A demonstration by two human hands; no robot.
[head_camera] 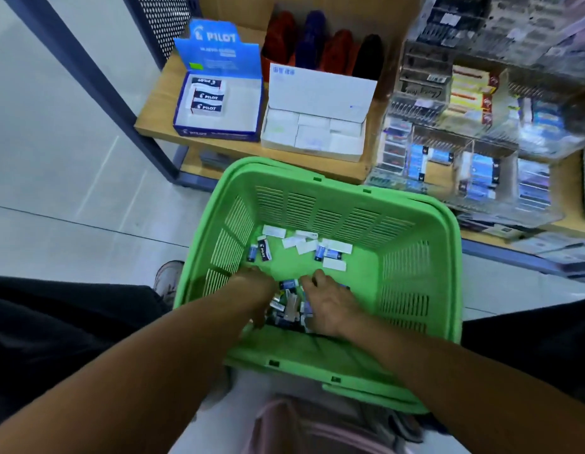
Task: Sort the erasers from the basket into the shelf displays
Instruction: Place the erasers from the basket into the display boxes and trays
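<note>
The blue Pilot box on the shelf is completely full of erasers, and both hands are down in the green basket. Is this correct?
Not quite. In the head view the blue Pilot box holds only three erasers, with much of its floor bare. The rest stands: the left hand and right hand are both down in the green basket.

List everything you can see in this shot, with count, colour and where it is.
Basket: one, green, on the floor below the shelf.
Loose erasers: many, white and dark blue, scattered and piled on the basket bottom.
Pilot box: one, blue, shelf left, three dark-sleeved erasers inside.
White box: one, shelf middle, filled with white erasers.
Clear display trays: several, shelf right, contents blurred.
Staplers or similar: four, red, blue and black, behind the boxes; blurred.
Left hand: in the basket, at the pile.
Right hand: in the basket, over the pile.
</note>
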